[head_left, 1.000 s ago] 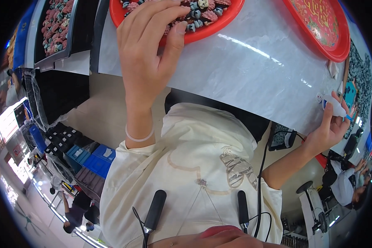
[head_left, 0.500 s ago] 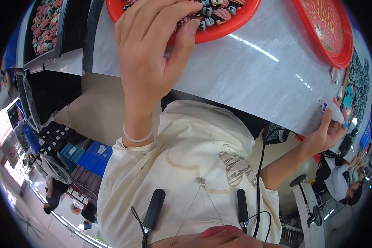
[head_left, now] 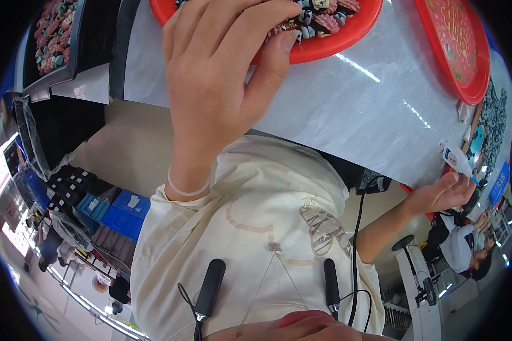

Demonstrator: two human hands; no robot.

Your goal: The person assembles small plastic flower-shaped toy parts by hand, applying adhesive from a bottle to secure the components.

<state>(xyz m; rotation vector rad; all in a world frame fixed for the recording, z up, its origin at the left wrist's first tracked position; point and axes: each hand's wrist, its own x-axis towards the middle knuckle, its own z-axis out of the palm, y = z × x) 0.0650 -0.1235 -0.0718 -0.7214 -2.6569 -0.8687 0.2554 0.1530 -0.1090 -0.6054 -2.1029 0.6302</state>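
My left hand (head_left: pixel 216 79) reaches over the near rim of a round red tray (head_left: pixel 355 37). Small pink, black and grey-blue molded pieces (head_left: pixel 318 25) fill the tray. Thumb and index finger are spread apart beside these pieces, with nothing visibly gripped; the other fingertips are hidden or cut off by the upper edge. Far to the right, a white squeeze bottle (head_left: pixel 456 158) with a blue tip lies at the table's edge. Just below it is my right hand (head_left: pixel 442 194), loosely curled and no longer around the bottle.
A second red tray (head_left: pixel 466 85) with a gold-patterned base stands at the right on the pale marbled table (head_left: pixel 318 113). At the upper left is a black bin (head_left: pixel 65 74) of similar pieces. Blue crates (head_left: pixel 125 213) are at the left, and a black cable (head_left: pixel 359 227) hangs down in front.
My right hand has let go of the white squeeze bottle and dropped slightly below it. My left hand has shifted a little right over the tray, and the view has moved slightly.
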